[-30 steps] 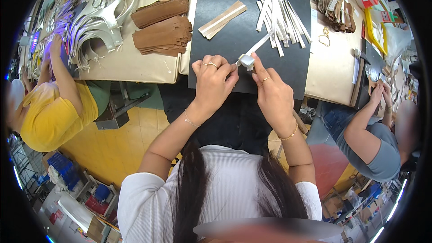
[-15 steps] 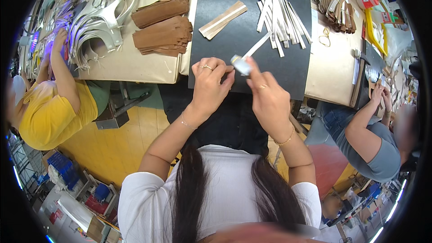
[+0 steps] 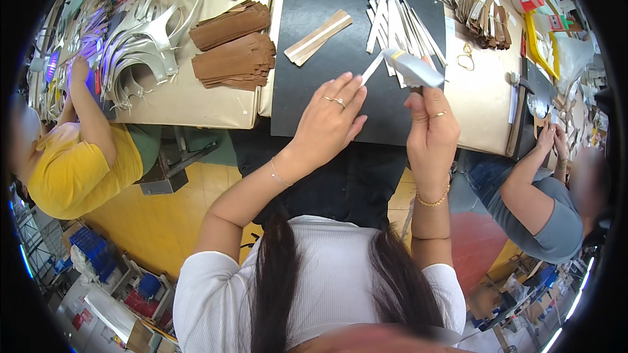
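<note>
My left hand lies palm down at the near part of the black board, its fingers stretched out. Its fingertips touch the near end of a thin white strip. My right hand is closed around a hammer, raised to the right of the left hand; the handle is mostly hidden in the fist. The broad silver-grey hammer head covers part of a loose pile of white strips. Farther left on the board lies a light brown strip piece with a white band along it.
Two stacks of brown leather strips lie left of the board, with silver curved pieces beyond. Right stand tied brown bundles, rubber bands and a yellow tray. People work at both sides; one wears a yellow shirt.
My right hand has moved right with the hammer, whose head has swung up and right. The left hand has gone from bent, pinched fingers to lying flat farther right, by the white strip.
</note>
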The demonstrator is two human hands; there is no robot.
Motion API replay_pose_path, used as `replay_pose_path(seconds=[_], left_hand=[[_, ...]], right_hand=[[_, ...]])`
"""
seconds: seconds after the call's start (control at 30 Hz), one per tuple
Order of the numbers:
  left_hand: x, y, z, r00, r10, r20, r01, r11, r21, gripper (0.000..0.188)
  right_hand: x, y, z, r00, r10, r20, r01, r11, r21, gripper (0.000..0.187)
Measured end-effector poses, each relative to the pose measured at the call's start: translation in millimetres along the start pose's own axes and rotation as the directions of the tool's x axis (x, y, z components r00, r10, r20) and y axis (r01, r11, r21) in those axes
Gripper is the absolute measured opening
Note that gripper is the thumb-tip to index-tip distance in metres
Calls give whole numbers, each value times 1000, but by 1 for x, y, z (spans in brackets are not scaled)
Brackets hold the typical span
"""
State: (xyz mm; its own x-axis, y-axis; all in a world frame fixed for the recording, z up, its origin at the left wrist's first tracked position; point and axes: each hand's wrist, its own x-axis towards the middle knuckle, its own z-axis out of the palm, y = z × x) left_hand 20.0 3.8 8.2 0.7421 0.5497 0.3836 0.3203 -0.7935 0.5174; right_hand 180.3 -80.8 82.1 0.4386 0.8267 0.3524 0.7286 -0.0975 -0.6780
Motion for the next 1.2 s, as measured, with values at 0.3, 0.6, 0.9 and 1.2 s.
replay_pose_path(seconds=[0.3, 0.6, 0.9, 1.2], left_hand=[[-16, 4, -22, 967, 117, 225, -153, 977, 150, 45], [2, 13, 1, 986, 43, 161, -86, 959, 270, 46], [8, 45, 2, 872, 93, 481, -428, 623, 655, 46], [17, 58, -3, 803, 47, 594, -534, 500, 682, 44]], right_hand=[[4, 25, 15, 943, 63, 326, 61, 932, -358, 47], [-12, 33, 5, 986, -20, 163, 51, 980, -192, 52], [-26, 31, -3, 999, -11, 45, 15, 997, -81, 52], [-26, 28, -12, 990, 123, 67, -114, 984, -135, 45]])
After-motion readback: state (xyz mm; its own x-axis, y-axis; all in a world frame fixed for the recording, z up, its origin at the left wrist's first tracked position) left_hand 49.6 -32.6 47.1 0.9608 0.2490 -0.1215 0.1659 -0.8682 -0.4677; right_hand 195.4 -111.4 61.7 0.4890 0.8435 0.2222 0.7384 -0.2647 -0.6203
